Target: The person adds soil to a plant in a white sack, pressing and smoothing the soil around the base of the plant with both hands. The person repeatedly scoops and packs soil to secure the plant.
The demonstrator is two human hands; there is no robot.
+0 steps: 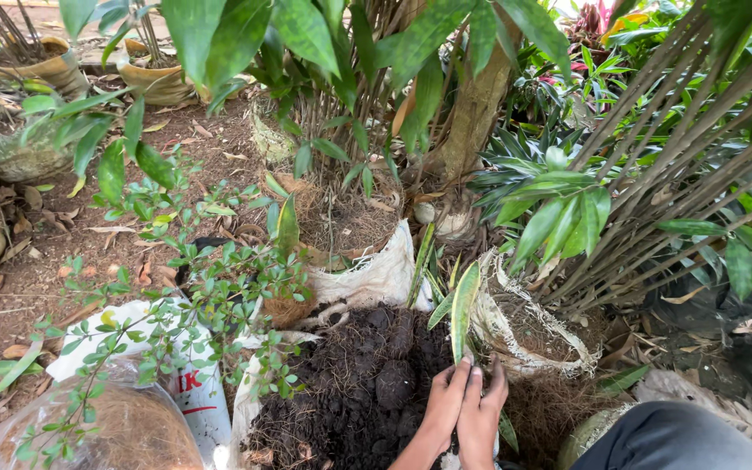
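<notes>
Two hands meet at the bottom edge of the view, side by side: the left hand and the right hand, their fingers pinched together around the base of a single long green-and-yellow leaf cutting, which stands upright with its foot at the right edge of the dark soil. Both hands are closed on the leaf; neither is loose.

To do this well, in my judgement, the leaf should be kept vertical while the fingers press the soil in snugly on both sides of the base, firm enough that it stands alone yet not so hard that the blade creases.

That soil fills one white sack, lumpy and root-threaded. At the bottom left corner lies one clear plastic bag of brown fibre, with one small-leaved shrub leaning over it. A grey trouser knee shows at the bottom right.

Just beyond the hands, two more white woven grow bags stand on the ground: one behind the soil and one frayed bag to the right. Farther back rises one tree trunk, and at the top left edge I count two weathered pots, though foliage hides much there.
</notes>
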